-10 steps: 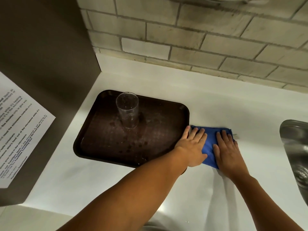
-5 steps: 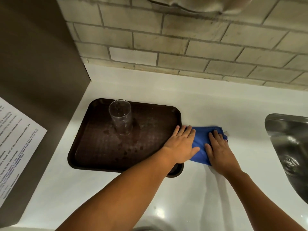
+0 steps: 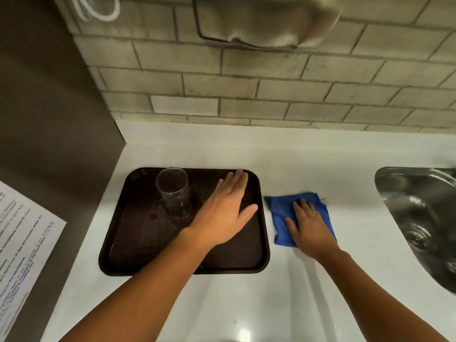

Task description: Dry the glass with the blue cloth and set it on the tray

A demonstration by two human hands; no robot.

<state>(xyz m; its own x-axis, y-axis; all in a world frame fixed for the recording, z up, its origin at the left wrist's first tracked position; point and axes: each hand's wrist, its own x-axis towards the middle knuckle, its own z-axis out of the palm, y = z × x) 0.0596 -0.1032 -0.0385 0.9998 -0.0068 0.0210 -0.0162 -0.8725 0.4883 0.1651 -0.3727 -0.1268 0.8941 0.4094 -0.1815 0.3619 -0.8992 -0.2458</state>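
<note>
A clear drinking glass [image 3: 174, 192] stands upright on the dark brown tray [image 3: 138, 245], near its back left corner. My left hand [image 3: 225, 211] hovers flat over the tray just right of the glass, fingers spread, holding nothing. The blue cloth [image 3: 280, 218] lies folded on the white counter right of the tray. My right hand [image 3: 308, 224] rests palm-down on the cloth, pressing it flat rather than gripping it.
A steel sink [image 3: 419, 218] is set into the counter at the right. A dark panel [image 3: 49, 144] with a printed sheet [image 3: 22, 248] stands at the left. A brick wall [image 3: 246, 95] with a mounted dispenser [image 3: 266, 21] backs the counter.
My left hand has lifted off the cloth and moved left over the tray, toward the glass. My right hand stays on the cloth. The camera has tilted upward.
</note>
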